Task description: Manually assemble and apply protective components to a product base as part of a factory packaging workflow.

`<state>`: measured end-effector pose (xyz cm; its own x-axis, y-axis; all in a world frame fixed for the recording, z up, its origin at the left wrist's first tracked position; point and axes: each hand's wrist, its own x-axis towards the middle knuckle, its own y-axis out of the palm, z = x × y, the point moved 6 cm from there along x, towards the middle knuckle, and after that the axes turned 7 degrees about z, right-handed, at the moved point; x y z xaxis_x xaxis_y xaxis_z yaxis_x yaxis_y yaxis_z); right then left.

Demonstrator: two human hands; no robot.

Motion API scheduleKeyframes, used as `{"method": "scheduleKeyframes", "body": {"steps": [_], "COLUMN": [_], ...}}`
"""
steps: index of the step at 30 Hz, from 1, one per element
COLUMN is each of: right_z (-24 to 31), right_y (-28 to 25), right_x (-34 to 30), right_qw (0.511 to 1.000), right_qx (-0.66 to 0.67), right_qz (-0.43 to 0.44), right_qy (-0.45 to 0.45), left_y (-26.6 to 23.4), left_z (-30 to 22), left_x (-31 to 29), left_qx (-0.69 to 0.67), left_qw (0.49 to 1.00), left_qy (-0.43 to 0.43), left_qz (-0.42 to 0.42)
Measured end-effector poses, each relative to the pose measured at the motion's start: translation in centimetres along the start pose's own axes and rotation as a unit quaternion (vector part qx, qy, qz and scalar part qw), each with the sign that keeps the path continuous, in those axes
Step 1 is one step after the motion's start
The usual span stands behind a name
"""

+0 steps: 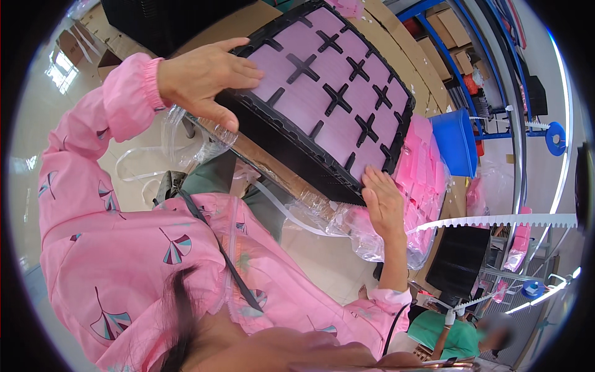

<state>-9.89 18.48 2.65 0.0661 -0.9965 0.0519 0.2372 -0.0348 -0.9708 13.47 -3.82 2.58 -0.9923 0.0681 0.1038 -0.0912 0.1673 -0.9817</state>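
A stack of black trays [291, 146] lies tilted in front of me, its top tray filled with pale pink sheets [334, 87] between cross-shaped dividers. My left hand [201, 77] grips the stack's left corner, fingers on top and thumb down the side. My right hand [381, 201] presses against the near right corner, fingers spread along the edge. The stack rests over a brown cardboard surface [266, 162] and crumpled clear plastic wrap [322, 214]. Both my sleeves are pink.
Loose pink bags [424, 161] are piled right of the stack, with a blue bin [455, 139] beyond. A white toothed strip [496, 220] and another black tray stack [458, 260] lie lower right. A person in green [458, 335] sits there. Shelving with boxes [446, 37] stands behind.
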Motion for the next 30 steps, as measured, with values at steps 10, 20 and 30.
{"method": "scheduleKeyframes", "body": {"steps": [10,20,30], "right_z": [0.3,-0.4,-0.3], "right_y": [-0.6,-0.3,0.3], "right_x": [-1.3,-0.8,0.1], "right_qw": [0.999,0.998,0.998], "right_qx": [0.001,0.056,0.052], "right_qz": [0.028,0.027,0.030], "right_qy": [-0.016,-0.003,-0.027], "left_y": [-1.1,-0.7,-0.6], "left_z": [0.0,-0.2,-0.6], "left_x": [-0.5,-0.9,-0.4], "left_qx": [-0.014,-0.006,-0.022], "left_qw": [0.999,0.999,0.999], "left_qy": [-0.012,0.018,0.021], "left_qz": [0.026,-0.035,0.016]}}
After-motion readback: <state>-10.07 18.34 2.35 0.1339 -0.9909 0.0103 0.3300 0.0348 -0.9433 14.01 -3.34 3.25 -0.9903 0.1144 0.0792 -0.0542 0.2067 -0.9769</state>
